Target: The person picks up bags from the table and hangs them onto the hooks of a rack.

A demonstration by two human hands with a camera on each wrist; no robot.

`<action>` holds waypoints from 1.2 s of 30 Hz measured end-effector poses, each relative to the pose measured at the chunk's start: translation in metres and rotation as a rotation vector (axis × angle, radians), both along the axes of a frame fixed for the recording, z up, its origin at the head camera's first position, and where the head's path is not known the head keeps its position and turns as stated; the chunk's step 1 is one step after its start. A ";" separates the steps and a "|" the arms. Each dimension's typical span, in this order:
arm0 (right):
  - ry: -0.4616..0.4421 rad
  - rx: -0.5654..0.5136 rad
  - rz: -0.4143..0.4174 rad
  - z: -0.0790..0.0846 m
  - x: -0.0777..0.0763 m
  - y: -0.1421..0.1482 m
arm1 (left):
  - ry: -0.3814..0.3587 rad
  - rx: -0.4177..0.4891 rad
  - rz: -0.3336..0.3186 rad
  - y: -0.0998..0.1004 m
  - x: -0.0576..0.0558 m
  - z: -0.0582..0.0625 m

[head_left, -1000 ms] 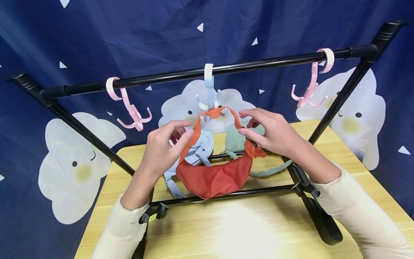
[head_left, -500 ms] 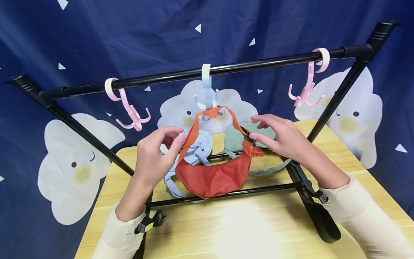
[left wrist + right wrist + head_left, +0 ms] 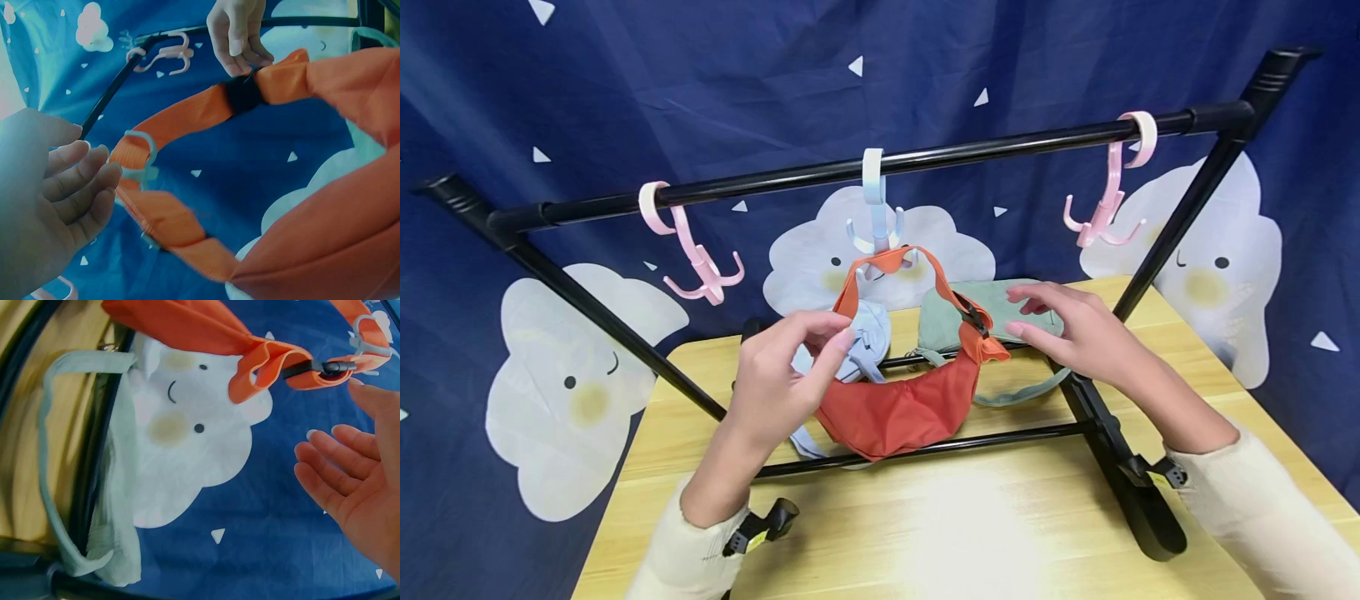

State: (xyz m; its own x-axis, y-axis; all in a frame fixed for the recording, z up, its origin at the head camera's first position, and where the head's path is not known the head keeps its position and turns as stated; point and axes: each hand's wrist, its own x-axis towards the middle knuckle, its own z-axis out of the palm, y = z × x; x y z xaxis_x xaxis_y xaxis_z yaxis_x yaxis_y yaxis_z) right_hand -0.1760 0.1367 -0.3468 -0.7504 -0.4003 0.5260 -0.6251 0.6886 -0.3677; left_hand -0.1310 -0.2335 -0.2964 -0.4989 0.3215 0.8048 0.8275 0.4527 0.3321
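Observation:
An orange-red waist bag [image 3: 898,412] hangs by its strap from the light blue hook hanger [image 3: 878,225] on the black rail. A black buckle [image 3: 973,315] shows on the strap's right side. My left hand [image 3: 778,383] is at the bag's left, overlapping the strap in the head view. In the left wrist view its loosely bent fingers [image 3: 87,200] hold nothing, beside the strap's looped top. My right hand [image 3: 1086,333] stands to the right of the buckle, fingers relaxed and apart from the strap.
Pink hook hangers hang at the rail's left [image 3: 700,258] and right [image 3: 1105,208]. Behind the orange-red bag, a light blue bag [image 3: 872,325] and a green bag [image 3: 943,317] lie on the wooden table [image 3: 850,533]. The black rack's lower bar [image 3: 1022,437] crosses in front.
My right hand has drawn away from the strap to the right. My left hand has let go of the strap's left side and sits slightly lower. The bag keeps hanging.

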 end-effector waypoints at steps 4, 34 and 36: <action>-0.021 0.014 -0.021 -0.005 0.003 0.007 | -0.014 -0.025 -0.024 0.009 0.002 -0.005; -0.127 0.184 0.009 -0.057 0.016 0.031 | -0.116 -0.231 -0.149 0.066 -0.005 -0.066; -0.148 0.186 0.009 -0.060 0.017 0.033 | -0.119 -0.247 -0.152 0.069 -0.006 -0.070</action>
